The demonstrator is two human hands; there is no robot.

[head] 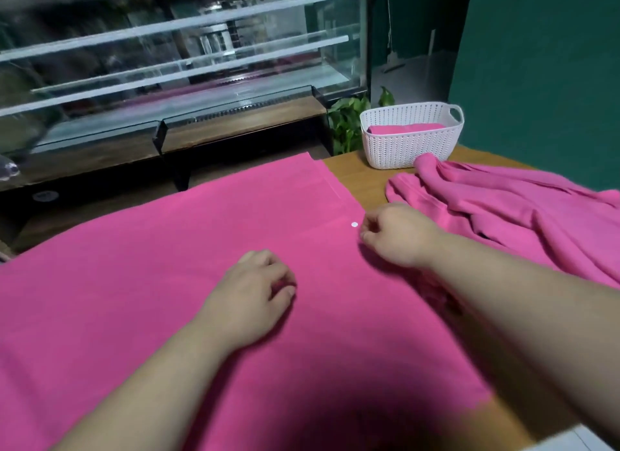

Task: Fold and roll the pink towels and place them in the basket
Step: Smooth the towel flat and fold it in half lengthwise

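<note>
While the spread towel (167,249) lies flat across the near table (365,182), the right hand (399,236) pinches its right edge. The left hand (251,296) rests mid-cloth with fingers curled; its grip cannot be told. Far right, the basket (412,148) holds a rolled towel (406,128), with a crumpled towel (503,209) just beside it.

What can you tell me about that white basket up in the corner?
The white basket looks like plastic, with little holes all over in a woven pattern and a cut-out handle at its right end. It stands upright on the far corner of the wooden table. A rolled pink towel lies inside; a crumpled pink towel touches its front.
</note>
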